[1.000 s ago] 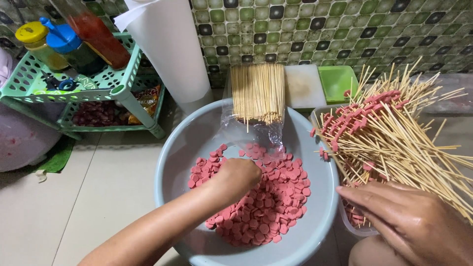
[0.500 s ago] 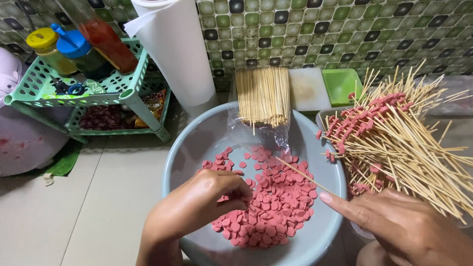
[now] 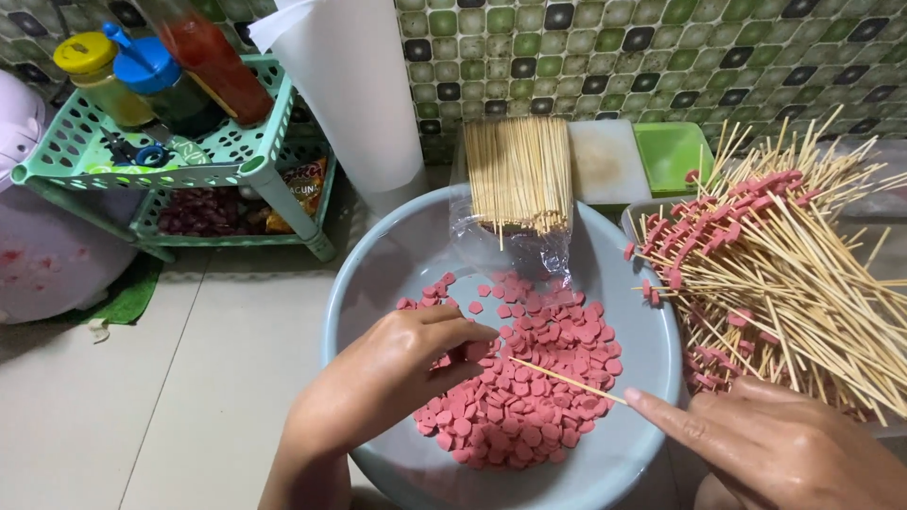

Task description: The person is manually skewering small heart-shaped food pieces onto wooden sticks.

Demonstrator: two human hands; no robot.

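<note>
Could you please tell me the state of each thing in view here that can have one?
Left hand: curled, fingertips down among the pink slices.
Right hand: pinching one bare skewer, its tip over the slices.
Pink slices: loose, heaped in the basin.
Basin: partly filled.
Bag of skewers: open, lying on the basin rim.
Loaded skewers: threaded with slices, piled at the right.
Blue-capped bottle: capped.

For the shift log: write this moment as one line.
left hand: in pink sausage slices | right hand: holds thin bamboo skewer | grey round plastic basin: holds slices | loaded skewers: piled right
</note>
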